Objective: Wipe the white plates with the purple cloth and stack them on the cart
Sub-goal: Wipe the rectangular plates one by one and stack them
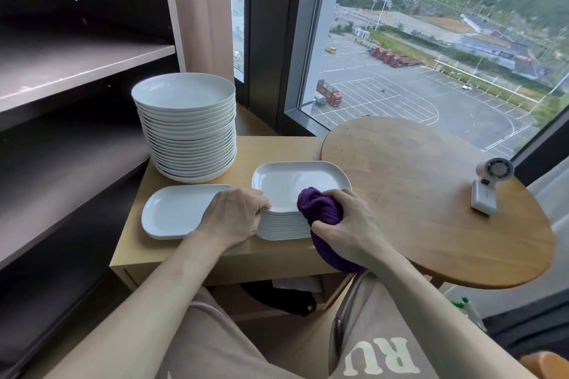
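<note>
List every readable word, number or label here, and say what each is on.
"RU": large pale letters, upside down in this view, on the beige shorts.
Purple label on the small white fan: too small to read.
Trucks outside: no markings legible.

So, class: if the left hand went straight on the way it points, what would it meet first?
The left hand points right and away, its fingers on the edge of the plate stack. That stack's top plate comes first; depth beyond is unclear.
</note>
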Action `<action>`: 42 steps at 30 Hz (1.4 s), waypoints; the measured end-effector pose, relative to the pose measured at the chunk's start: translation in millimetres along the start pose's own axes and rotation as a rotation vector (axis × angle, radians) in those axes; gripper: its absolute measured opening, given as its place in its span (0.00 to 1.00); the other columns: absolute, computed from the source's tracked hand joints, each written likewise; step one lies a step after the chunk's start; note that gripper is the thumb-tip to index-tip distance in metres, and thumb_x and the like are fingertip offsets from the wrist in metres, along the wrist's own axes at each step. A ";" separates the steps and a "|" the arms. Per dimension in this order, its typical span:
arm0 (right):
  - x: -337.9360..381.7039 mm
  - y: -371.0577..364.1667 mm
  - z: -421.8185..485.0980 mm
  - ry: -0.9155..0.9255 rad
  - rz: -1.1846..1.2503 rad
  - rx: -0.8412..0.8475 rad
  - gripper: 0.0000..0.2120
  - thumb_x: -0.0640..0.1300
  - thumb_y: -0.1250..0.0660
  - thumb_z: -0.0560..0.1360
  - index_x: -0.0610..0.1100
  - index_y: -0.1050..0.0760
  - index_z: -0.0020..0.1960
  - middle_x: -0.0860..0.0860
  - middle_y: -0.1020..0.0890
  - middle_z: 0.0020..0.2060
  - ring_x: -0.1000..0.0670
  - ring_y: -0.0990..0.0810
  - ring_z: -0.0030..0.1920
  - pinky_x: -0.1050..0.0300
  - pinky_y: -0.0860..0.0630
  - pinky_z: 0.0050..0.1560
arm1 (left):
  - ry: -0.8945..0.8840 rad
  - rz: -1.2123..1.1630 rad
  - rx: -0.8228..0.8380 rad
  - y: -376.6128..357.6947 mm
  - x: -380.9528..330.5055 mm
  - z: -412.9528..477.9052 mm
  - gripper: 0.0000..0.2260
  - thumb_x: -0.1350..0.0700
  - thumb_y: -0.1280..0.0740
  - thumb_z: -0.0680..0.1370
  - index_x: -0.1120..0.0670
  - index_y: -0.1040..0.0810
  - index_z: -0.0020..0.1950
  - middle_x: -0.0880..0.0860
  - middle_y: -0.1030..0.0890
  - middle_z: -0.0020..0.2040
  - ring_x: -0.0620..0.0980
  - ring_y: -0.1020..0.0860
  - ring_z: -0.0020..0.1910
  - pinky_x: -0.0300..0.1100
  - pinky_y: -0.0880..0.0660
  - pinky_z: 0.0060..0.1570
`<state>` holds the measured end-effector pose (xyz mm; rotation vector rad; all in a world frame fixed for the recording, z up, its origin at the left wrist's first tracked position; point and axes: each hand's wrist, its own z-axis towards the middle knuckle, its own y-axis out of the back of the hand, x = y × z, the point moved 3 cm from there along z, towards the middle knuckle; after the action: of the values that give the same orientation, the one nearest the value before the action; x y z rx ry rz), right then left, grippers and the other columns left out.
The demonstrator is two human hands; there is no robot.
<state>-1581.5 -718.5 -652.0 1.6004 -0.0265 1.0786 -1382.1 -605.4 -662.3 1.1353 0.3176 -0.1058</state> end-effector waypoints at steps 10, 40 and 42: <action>-7.4 4.1 -10.5 -0.042 0.069 0.027 0.20 0.60 0.35 0.61 0.63 0.23 0.54 0.64 0.23 0.50 0.64 0.25 0.52 0.66 0.31 0.49 | -0.057 0.060 -0.064 7.5 -1.9 -0.6 0.12 0.68 0.23 0.66 0.52 0.12 0.43 0.47 0.13 0.39 0.58 0.18 0.37 0.44 0.22 0.38; 25.1 -8.5 -16.8 0.118 0.127 0.057 0.15 0.60 0.34 0.61 0.71 0.27 0.47 0.67 0.23 0.48 0.63 0.23 0.48 0.63 0.28 0.45 | 0.458 0.387 0.184 -17.7 30.9 -22.1 0.38 0.47 0.39 0.81 0.45 0.62 0.82 0.56 0.31 0.62 0.57 0.30 0.59 0.49 0.27 0.45; 22.6 -9.3 -19.3 0.120 0.135 0.055 0.15 0.58 0.34 0.61 0.71 0.27 0.47 0.67 0.23 0.49 0.61 0.22 0.48 0.60 0.27 0.46 | 0.498 0.403 0.239 -21.5 34.8 -25.5 0.35 0.51 0.41 0.83 0.42 0.62 0.82 0.55 0.31 0.62 0.57 0.28 0.56 0.49 0.29 0.41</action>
<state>-1575.3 -688.5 -646.0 1.5985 -0.0251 1.2879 -1359.2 -588.8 -701.4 1.4371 0.5188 0.5143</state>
